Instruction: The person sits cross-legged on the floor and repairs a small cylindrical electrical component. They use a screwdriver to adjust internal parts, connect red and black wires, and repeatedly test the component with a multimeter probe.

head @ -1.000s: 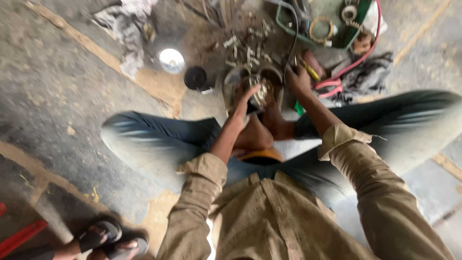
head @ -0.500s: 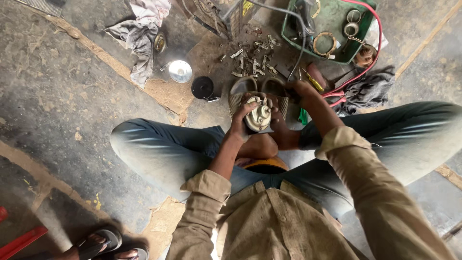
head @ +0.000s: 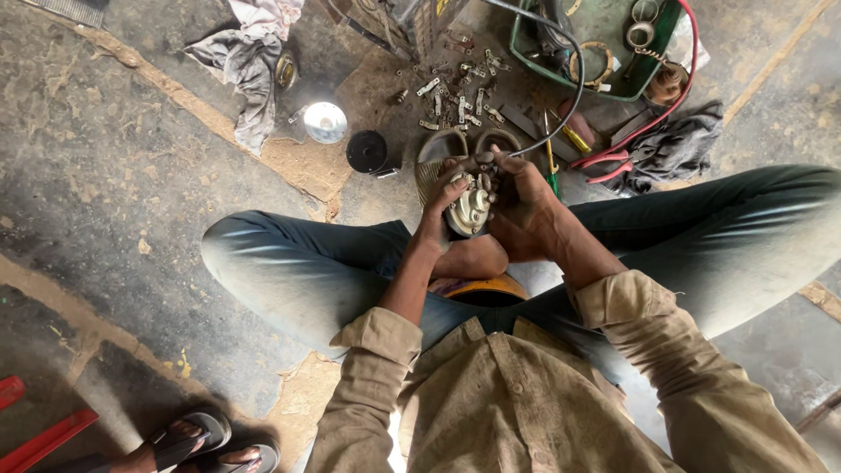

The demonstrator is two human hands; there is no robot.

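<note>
Down on the floor, a person is sitting cross-legged and cradling a small round metal part (head: 469, 210) between both hands, just above the crossed ankles. The left hand (head: 441, 210) is curling around the part's left side, fingers closed on its rim; the right hand (head: 519, 206) is pressing in from the right, fingertips bent over its top edge, so both are gripping it. The part's domed face is pointing up at the wearer. Just beyond the part, scattered bolts (head: 455, 101) are lying; further beyond, to the right, a green tray (head: 526, 52) is sitting.
</note>
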